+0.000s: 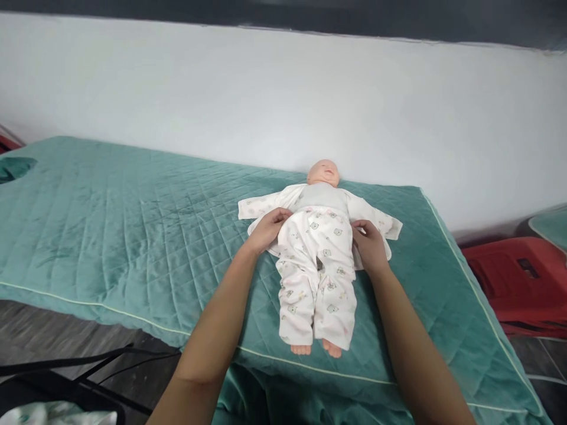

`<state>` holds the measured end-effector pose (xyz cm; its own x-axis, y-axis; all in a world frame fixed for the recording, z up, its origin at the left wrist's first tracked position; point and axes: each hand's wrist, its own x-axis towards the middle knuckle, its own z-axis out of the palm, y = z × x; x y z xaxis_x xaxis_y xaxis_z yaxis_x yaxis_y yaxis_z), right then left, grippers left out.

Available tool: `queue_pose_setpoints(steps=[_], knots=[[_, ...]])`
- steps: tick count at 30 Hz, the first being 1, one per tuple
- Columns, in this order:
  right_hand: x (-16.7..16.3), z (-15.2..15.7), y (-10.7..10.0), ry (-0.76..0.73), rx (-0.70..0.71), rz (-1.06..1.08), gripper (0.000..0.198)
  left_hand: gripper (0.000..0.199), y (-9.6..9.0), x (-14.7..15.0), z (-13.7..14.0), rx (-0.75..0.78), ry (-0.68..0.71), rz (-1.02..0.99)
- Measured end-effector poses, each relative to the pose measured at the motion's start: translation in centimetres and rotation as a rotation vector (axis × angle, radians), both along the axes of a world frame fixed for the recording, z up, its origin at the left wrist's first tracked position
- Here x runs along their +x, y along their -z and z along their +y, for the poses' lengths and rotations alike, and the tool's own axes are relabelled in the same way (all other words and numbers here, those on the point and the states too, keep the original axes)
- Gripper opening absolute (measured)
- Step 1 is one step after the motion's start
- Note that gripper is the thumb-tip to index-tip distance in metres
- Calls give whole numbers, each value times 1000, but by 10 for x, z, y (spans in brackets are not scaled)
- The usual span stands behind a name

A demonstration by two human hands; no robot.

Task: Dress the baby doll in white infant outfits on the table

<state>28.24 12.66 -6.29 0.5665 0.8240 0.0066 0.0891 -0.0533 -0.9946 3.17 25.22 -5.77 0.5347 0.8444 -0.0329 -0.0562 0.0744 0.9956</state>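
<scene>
**Soft Light, Smoothed Detail**

We see diffuse, fairly even light, with the white wall [266,100] palest near its middle. A faint, soft-edged shadow darkens the green cover [133,224] beside the right forearm [403,324]. The floor [44,321] at lower left looks dim. Print on the trousers [297,295] appears slightly soft, and we notice wide-angle stretching toward the edges.

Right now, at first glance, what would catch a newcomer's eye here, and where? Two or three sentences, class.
The baby doll comes first: it lies on its back right of centre, pale against the green quilted cover. The left hand and right hand flank its waist. At the picture's right edge, beyond the cover, a bright red object stands out.
</scene>
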Motion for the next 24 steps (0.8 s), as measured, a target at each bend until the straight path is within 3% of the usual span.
queue_pose_setpoints(steps=[9, 15, 24], knots=[[10, -6, -7, -114, -134, -163, 34, 26, -5, -12, 5, -10, 139, 64], [17, -7, -2, -212, -120, -86, 28, 39, -10, -18, 6, -38, 267, 140], [21, -8, -8, -362, -125, 134, 32, 28, -16, -12, 5, 32, 180, 193]])
